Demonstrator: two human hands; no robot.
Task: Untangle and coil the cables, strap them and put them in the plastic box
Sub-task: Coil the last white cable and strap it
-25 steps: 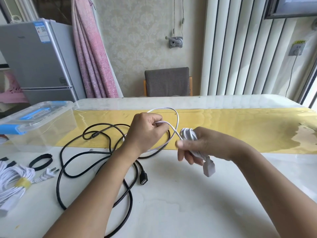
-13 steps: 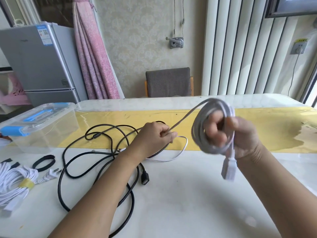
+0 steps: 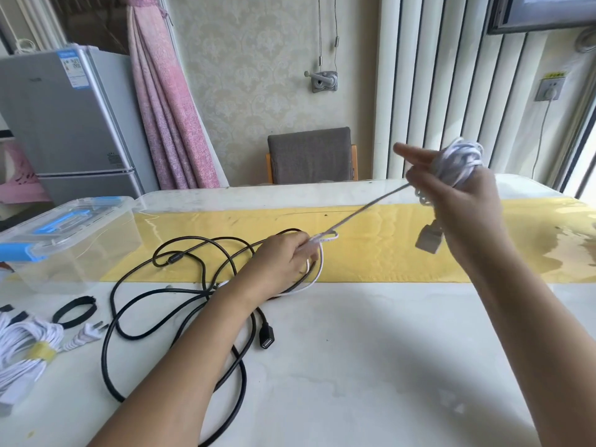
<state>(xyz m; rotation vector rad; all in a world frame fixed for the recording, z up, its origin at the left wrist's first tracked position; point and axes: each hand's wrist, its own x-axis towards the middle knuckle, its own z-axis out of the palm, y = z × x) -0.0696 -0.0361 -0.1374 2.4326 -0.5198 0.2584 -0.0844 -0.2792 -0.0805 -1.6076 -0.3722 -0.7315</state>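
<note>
While both hands are held above the table (image 3: pixel 371 366), the white cable (image 3: pixel 367 208) runs taut between them.
The raised right hand (image 3: pixel 464 204) grips the cable's wound coil (image 3: pixel 459 159), one finger pointing out, with a connector (image 3: pixel 429 241) dangling beneath. The lower left hand (image 3: pixel 283 262) pinches the strand over the loose black cable (image 3: pixel 180 253) sprawled on the tabletop. At far left the plastic box (image 3: pixel 64 240) sits lidded, near a strapped white bundle (image 3: pixel 29 346) and a black strap (image 3: pixel 75 312).

Grey fridge (image 3: pixel 64 124), pink curtain (image 3: pixel 167 117), patterned wallpaper (image 3: pixel 258 75)
</note>
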